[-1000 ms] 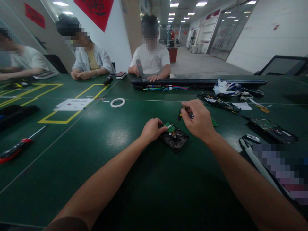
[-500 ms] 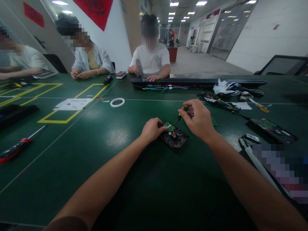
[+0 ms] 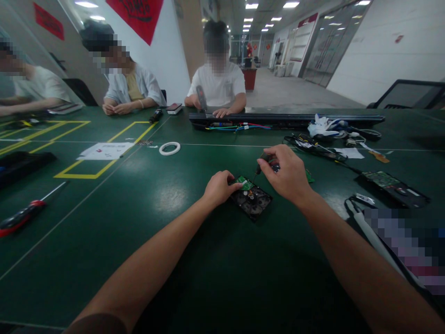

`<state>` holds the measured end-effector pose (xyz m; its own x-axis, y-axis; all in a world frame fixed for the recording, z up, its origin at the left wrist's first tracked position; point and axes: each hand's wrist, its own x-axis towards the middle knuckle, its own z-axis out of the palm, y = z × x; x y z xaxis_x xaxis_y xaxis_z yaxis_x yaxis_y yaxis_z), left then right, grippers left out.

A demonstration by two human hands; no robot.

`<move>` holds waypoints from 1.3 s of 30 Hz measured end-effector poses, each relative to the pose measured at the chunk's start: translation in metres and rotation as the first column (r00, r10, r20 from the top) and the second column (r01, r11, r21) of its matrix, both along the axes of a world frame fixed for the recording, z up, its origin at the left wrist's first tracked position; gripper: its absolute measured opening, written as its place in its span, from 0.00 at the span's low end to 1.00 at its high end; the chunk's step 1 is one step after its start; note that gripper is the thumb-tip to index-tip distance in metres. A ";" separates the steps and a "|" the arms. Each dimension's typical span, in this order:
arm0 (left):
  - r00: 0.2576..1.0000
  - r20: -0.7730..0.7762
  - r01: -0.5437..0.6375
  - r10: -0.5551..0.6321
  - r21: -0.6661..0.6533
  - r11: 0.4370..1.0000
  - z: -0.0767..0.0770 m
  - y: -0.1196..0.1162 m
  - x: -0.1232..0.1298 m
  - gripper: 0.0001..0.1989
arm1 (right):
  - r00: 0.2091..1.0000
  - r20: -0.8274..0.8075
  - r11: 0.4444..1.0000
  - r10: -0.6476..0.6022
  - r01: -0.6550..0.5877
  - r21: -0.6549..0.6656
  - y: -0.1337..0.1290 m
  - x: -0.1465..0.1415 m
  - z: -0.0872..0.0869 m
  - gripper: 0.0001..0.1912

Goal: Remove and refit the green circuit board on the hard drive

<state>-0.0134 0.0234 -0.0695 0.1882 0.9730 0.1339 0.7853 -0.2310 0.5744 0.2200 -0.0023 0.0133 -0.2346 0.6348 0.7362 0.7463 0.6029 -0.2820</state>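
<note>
The hard drive [image 3: 253, 204] lies flat on the green worktop [image 3: 194, 246], right of its middle and well in from the near edge, with one corner turned toward that edge and its green circuit board [image 3: 244, 183] facing up. The left hand [image 3: 218, 189] pinches the drive's left corner, the thumb on top at the circuit board and the fingers curled at the far side. The right hand [image 3: 288, 172] grips a small screwdriver [image 3: 259, 169] between thumb and fingertips, the shaft slanting down to the drive's far side; whether the tip touches is too small to tell.

A green board [image 3: 309, 176] shows partly behind the right hand. Toward the worktop's right edge lies a second drive [image 3: 394, 188], with a silver connector [image 3: 365, 200] just left of its near side. Beyond them, black cables [image 3: 313, 146] lie near a white glove [image 3: 323, 126]. A long black casing [image 3: 288, 118] runs beside the far edge, coloured wires [image 3: 243, 126] along its near side; a person [image 3: 218, 86] sits behind it, one hand on it.

Left of the drive, a white ring [image 3: 170, 148] lies apart from a paper sheet [image 3: 104, 151]. A red-and-black screwdriver [image 3: 24, 217] rests by the left edge, its shaft pointing toward the sheet.
</note>
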 end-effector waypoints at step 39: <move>0.998 -0.067 0.020 -0.019 0.014 1.000 0.003 -0.001 0.001 0.17 | 1.000 0.008 1.000 -0.002 0.002 0.013 -0.001 0.000 0.000 0.10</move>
